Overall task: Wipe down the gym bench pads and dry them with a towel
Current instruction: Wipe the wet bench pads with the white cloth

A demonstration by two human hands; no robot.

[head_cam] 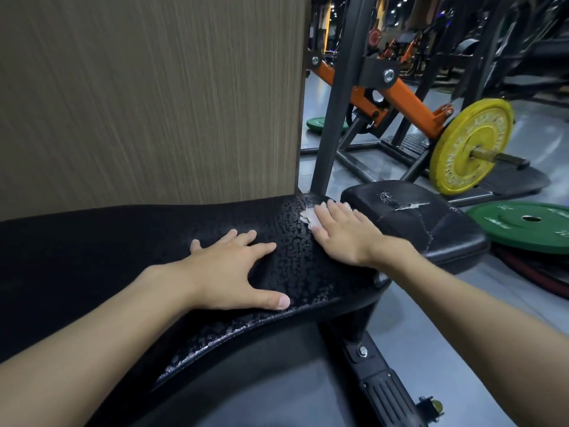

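Under my right hand (345,232) lies a small white cloth (308,217), pressed flat against the long bench pad (123,241) near its far right end. My fingers are straight and together on top of the cloth, not curled round it. My left hand (234,269) rests palm down on the same pad, fingers spread and thumb out toward the near edge, holding nothing.

The pad's long axis runs from my left across to the right, ending just beside the torn seat pad (431,223), which also carries droplets. The beaded wet patch (295,251) fills the strip between my hands and runs down over the near edge. From the cloth it lies leftward and toward me, so I judge the next stroke should pull back along the pad toward my left hand, which may need to move aside. The seat pad is nearest my right hand.
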